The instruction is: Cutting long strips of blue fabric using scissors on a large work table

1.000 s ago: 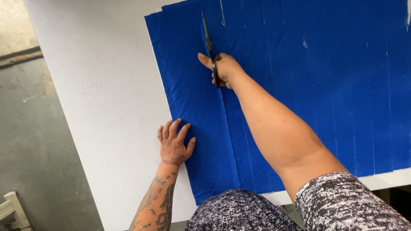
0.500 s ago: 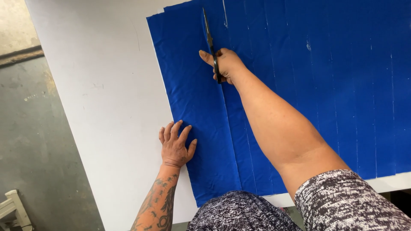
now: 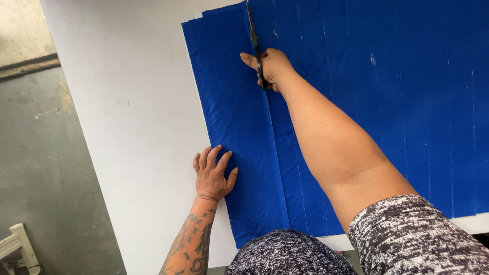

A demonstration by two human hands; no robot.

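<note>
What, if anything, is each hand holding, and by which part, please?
The right hand grips dark metal scissors by their handles. The left hand holds nothing; it lies flat on the blue fabric sheet's edge.

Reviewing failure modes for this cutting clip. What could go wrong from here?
1. The left hand pins only the near left edge of the blue fabric, far from the scissors; the cloth up there could bunch or shift, and the cut wander.
2. The right hand works at full arm stretch, so control may be weaker.
3. Strips already cut to the right lie loose and could be dragged by the forearm.
</note>
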